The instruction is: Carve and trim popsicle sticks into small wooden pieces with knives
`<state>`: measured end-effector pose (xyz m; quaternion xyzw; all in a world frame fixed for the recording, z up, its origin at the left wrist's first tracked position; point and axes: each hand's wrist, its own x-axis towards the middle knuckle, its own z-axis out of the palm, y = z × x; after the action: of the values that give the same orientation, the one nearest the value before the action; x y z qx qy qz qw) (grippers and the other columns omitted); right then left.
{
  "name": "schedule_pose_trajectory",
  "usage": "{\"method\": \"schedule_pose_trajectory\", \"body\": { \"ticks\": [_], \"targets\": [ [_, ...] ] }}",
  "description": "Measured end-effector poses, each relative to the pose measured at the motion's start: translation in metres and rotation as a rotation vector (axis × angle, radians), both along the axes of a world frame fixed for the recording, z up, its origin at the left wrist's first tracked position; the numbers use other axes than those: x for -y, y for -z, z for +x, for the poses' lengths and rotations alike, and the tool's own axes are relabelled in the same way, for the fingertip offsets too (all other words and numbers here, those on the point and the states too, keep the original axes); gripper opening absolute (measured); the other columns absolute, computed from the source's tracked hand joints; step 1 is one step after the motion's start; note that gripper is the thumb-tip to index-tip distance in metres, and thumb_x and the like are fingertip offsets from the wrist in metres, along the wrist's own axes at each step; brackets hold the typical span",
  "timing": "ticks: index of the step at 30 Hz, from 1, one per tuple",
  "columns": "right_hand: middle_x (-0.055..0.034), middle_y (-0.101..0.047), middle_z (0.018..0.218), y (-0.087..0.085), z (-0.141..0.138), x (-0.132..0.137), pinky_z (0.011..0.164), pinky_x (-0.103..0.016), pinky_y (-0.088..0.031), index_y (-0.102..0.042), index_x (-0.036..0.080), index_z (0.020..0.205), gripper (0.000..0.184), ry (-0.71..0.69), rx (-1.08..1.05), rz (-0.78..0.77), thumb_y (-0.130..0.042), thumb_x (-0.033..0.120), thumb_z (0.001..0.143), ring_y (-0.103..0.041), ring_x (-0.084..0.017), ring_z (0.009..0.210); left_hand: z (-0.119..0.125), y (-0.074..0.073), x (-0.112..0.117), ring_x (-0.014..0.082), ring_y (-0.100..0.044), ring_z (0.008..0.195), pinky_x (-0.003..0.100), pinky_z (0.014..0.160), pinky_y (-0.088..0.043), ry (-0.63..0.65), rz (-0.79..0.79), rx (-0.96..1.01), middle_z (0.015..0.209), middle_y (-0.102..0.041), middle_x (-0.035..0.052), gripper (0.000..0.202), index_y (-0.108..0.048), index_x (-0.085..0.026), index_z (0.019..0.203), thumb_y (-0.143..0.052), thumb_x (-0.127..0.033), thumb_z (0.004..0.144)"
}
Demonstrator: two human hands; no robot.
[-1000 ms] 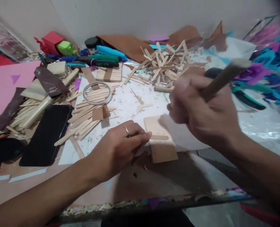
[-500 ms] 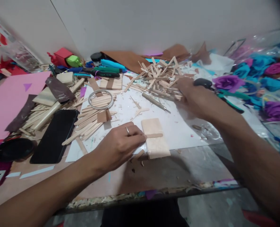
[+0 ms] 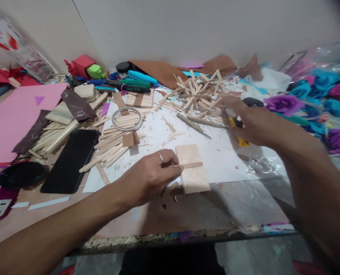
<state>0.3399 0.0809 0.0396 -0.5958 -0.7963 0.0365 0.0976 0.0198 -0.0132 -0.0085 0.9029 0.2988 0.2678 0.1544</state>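
My left hand [image 3: 152, 173], with a ring on one finger, pinches the end of a craft stick [image 3: 193, 165]. The stick lies across a small flat wooden panel [image 3: 194, 181] near the front edge of the white paper. Farther right, my right hand [image 3: 241, 116] is closed around a small yellow, black and white object [image 3: 240, 139], mostly hidden by the fingers and slightly blurred. Just left of that hand is a heap of loose craft sticks [image 3: 197, 89]. A pen-like tool with a metal tip [image 3: 193, 125] rests on the paper between the hands.
A black phone [image 3: 70, 162], a black round lid [image 3: 21, 175] and a row of craft sticks [image 3: 109, 147] lie to the left. A metal ring [image 3: 126, 128] sits on those sticks. Paper flowers [image 3: 284, 105] crowd the right side. Markers [image 3: 134, 88] lie at the back.
My right hand has come up from the clutter beside the stick heap with a yellow, black and white object in it. The left hand keeps its pinch; the stick has tilted slightly.
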Motion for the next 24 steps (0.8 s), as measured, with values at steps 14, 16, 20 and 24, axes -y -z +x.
{"method": "schedule_pose_trajectory", "body": {
  "ticks": [14,16,20,24],
  "targets": [
    [-0.0067,-0.076,0.088,-0.028,-0.043,0.01,0.062,-0.032,-0.046,-0.076,0.014,0.098,0.023,0.114,-1.086,-0.294,-0.053,0.013,0.095,-0.065,-0.009,0.063,0.005,-0.002,-0.005,0.0151,-0.065,0.084,0.024,0.069,-0.053,0.067,0.095,0.103,0.098,-0.071,0.0103,0.016,-0.073,-0.013,0.097,-0.059,-0.009,0.098],
    [-0.0033,-0.077,0.099,-0.031,-0.054,0.015,0.064,-0.033,-0.048,-0.073,0.019,0.115,0.037,0.122,-1.281,-0.46,-0.041,0.008,0.099,-0.07,-0.009,0.067,0.004,-0.001,-0.005,0.0144,-0.064,0.082,0.024,0.067,-0.052,0.058,0.098,0.103,0.098,-0.07,0.01,0.016,-0.074,-0.014,0.097,-0.058,-0.008,0.097],
    [0.0073,-0.076,0.101,-0.032,-0.061,0.021,0.056,-0.026,-0.042,-0.069,0.03,0.116,0.029,0.102,-1.415,-0.524,-0.055,0.014,0.097,-0.069,-0.006,0.067,0.004,0.0,-0.005,0.0149,-0.064,0.083,0.025,0.068,-0.051,0.061,0.085,0.098,0.098,-0.07,0.01,0.018,-0.074,-0.014,0.099,-0.057,-0.008,0.097],
    [0.0087,-0.06,0.063,-0.018,-0.065,0.022,0.045,-0.025,-0.031,-0.075,0.024,0.089,0.031,-0.131,-1.486,-0.398,-0.092,0.026,0.064,-0.054,-0.007,0.054,0.003,0.0,-0.003,0.0154,-0.063,0.083,0.025,0.068,-0.05,0.069,0.039,0.076,0.1,-0.069,0.01,0.018,-0.073,-0.014,0.095,-0.057,-0.007,0.095]
  ]
}}
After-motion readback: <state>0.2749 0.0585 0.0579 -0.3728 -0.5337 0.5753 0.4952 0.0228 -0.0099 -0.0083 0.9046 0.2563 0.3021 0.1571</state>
